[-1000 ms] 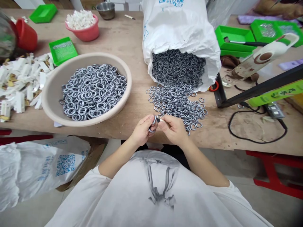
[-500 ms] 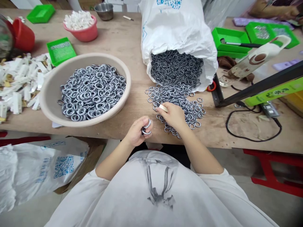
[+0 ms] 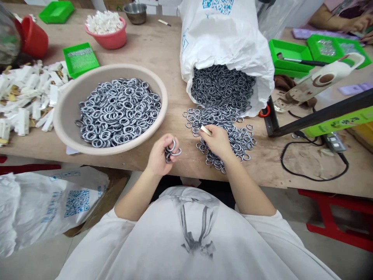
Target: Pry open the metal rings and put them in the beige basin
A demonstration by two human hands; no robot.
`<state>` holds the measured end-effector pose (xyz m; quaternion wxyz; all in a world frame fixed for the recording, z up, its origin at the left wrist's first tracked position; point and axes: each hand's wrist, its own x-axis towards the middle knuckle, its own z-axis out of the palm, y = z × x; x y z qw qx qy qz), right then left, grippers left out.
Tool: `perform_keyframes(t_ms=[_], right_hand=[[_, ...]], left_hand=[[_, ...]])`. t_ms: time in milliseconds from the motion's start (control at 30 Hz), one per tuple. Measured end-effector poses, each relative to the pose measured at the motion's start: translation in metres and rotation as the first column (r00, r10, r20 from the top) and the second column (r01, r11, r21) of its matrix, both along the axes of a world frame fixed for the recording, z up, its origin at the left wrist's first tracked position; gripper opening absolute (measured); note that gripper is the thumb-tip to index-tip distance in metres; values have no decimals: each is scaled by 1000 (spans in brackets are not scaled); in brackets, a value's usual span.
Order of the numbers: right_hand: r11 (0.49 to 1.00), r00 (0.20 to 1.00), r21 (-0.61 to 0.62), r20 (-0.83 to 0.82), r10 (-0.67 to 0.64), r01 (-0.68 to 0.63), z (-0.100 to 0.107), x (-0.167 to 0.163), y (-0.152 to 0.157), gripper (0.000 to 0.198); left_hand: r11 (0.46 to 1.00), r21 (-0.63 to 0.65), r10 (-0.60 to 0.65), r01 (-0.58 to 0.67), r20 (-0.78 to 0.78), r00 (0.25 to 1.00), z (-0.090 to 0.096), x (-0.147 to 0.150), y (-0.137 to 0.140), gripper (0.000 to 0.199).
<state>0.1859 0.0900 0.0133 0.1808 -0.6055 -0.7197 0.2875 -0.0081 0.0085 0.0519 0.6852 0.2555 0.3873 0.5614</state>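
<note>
My left hand (image 3: 162, 154) is curled around several grey metal-looking rings (image 3: 171, 149), just above the table's front edge and right of the basin. My right hand (image 3: 218, 140) grips a short cream-handled tool (image 3: 206, 130) with a dark tip; its exact kind is unclear. That hand is over a loose pile of rings (image 3: 240, 142), which spills from the mouth of a white sack (image 3: 224, 42). To the left, a wide beige basin (image 3: 65, 128) holds a large heap of similar rings (image 3: 119, 111).
White plastic pieces (image 3: 29, 97) lie heaped at far left, near a green tray (image 3: 81, 60) and a pink bowl (image 3: 116, 39). On the right stand a black metal frame (image 3: 320, 112), a bottle (image 3: 314, 83) and a cable (image 3: 282, 155). A co-worker's hands (image 3: 355, 25) show at top right.
My left hand has shifted left toward the basin, still holding the rings. The tool in my right hand has tilted slightly over the pile. The view has also shifted a little.
</note>
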Motion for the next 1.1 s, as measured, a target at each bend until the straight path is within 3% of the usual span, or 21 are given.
perform_keyframes(t_ms=[33, 67, 100, 133, 167, 200, 233, 267, 300, 333, 400, 500, 533, 600, 667, 733, 867, 933, 1000, 1100], right_hand=[[999, 988, -34, -152, -23, 18, 0, 4, -2, 27], [997, 956, -73, -289, -47, 27, 0, 7, -4, 27], [994, 912, -110, -405, -69, 26, 1, 9, -7, 27], [990, 862, -139, -499, -87, 19, 3, 10, -10, 28], [986, 811, -164, -576, -106, 12, 4, 11, -14, 29], [982, 760, -188, -638, -127, 6, 7, 11, -17, 30], [977, 710, -212, -688, -149, 0, 9, 10, -20, 32], [973, 662, -230, -730, -169, -6, 11, 9, -24, 34], [970, 615, -242, -766, -186, -8, 13, 8, -27, 35], [969, 569, -248, -797, -200, -7, 14, 6, -31, 36], [969, 489, -248, -844, -222, 11, 14, 1, -39, 39], [976, 452, -211, -866, -215, 59, 13, -9, -53, 40], [980, 466, -190, -862, -199, 68, 12, -12, -57, 40], [986, 502, -155, -849, -165, 62, 11, -16, -64, 40], [988, 509, -149, -847, -153, 49, 11, -17, -68, 39], [987, 490, -156, -859, -148, 24, 11, -13, -67, 40], [964, 499, -231, -856, -139, -129, 13, -1, -57, 43], [979, 592, -183, -800, -95, -91, 17, 5, -55, 43], [998, 738, -19, -675, 29, -57, 21, 11, -56, 44], [969, 872, 180, -432, 231, -168, 29, 15, -62, 47]], left_hand=[[991, 108, 101, -81, -197, 975, 11, -8, 5, 39], [957, 246, 250, -156, -421, 872, 22, -18, 12, 35], [910, 380, 385, -163, -633, 672, 33, -30, 19, 32], [885, 452, 455, -112, -788, 414, 43, -42, 28, 28], [905, 421, 424, -54, -887, 184, 52, -54, 36, 25], [928, 370, 371, -29, -928, 17, 58, -63, 43, 29], [944, 329, 326, -8, -940, -101, 62, -69, 49, 35], [948, 318, 315, 8, -937, -150, 63, -70, 53, 41], [944, 330, 331, 34, -933, -144, 62, -66, 55, 44], [934, 350, 356, 78, -931, -86, 59, -58, 53, 43], [902, 393, 374, 179, -918, 134, 47, -30, 45, 36], [900, 290, 112, 325, -875, 470, 19, 19, 25, 36], [917, 248, 25, 312, -817, 576, 9, 33, 19, 40], [959, 200, -29, 202, -639, 769, -7, 51, 10, 47], [982, 142, -48, 122, -438, 897, -16, 59, 7, 52], [987, 85, -111, 140, -276, 955, -20, 60, 6, 55], [955, 63, -281, 291, -132, 951, -18, 55, 6, 55], [946, 80, -305, 314, -110, 946, -16, 53, 5, 55], [949, 71, -301, 307, -84, 950, -15, 52, 4, 56], [964, -9, -265, 265, -29, 964, -14, 51, 3, 57]])
